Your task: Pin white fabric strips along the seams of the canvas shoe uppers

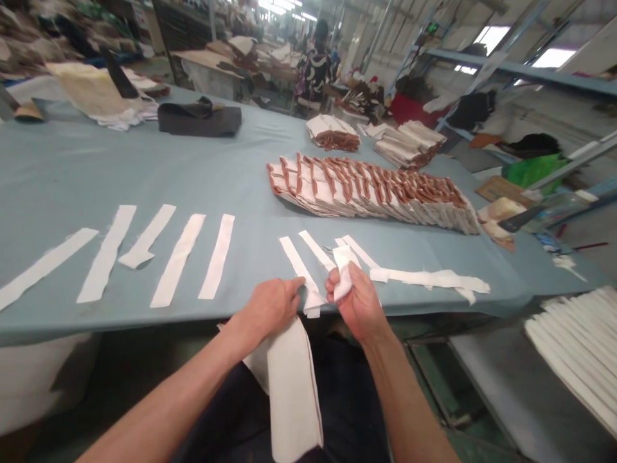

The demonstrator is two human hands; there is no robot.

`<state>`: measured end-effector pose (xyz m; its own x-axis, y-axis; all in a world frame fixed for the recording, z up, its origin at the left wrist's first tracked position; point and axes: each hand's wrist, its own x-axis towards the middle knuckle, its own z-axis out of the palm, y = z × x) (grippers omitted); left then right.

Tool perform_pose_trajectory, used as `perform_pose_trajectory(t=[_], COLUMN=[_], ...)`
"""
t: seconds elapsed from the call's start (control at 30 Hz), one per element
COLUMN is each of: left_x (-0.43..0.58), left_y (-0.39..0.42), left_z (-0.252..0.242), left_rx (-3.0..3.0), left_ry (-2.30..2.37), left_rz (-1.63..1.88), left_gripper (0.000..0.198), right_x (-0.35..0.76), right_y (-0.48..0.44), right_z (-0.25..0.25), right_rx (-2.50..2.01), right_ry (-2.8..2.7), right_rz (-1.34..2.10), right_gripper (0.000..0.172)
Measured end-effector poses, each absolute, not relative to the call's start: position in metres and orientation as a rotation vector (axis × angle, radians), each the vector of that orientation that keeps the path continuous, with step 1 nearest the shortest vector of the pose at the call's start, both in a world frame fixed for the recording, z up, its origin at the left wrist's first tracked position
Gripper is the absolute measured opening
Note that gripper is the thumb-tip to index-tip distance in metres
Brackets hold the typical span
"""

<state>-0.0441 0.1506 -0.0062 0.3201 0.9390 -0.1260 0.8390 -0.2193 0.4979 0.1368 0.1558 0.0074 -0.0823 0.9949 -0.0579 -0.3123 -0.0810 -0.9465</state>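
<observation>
My left hand is closed at the table's front edge, with a folded cream fabric piece hanging below it over my lap. Its index finger reaches onto a white fabric strip whose near end is creased. In my right hand, a short folded white strip is pinched between thumb and fingers. Just beyond lie another white strip and, on the right, a row of overlapping white strips. Further left, several separate strips, among them a straight one, lie spaced apart on the blue-grey tabletop.
A long fanned row of cream and brown fabric pieces lies beyond my hands, with two stacks behind it. A dark folded cloth sits at the far left. White layered material stands at right. A person is in the background.
</observation>
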Motion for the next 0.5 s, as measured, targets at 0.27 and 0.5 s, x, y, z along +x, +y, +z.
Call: perform_pose_trajectory(t=[0.27,0.5], left_x=[-0.039,-0.042], left_y=[0.146,0.113], left_z=[-0.017,-0.008], left_rx=[2.121,1.927], left_ry=[1.710,1.662], left_rz=[0.251,0.565], left_gripper=[0.050,0.037], right_x=[0.178,0.181], right_y=[0.074,0.037], right_z=[0.017,0.019], right_rx=[-0.934,-0.751], right_ry=[-0.850,-0.766], right_rz=[1.634,1.811], right_gripper=[0.048,0.043])
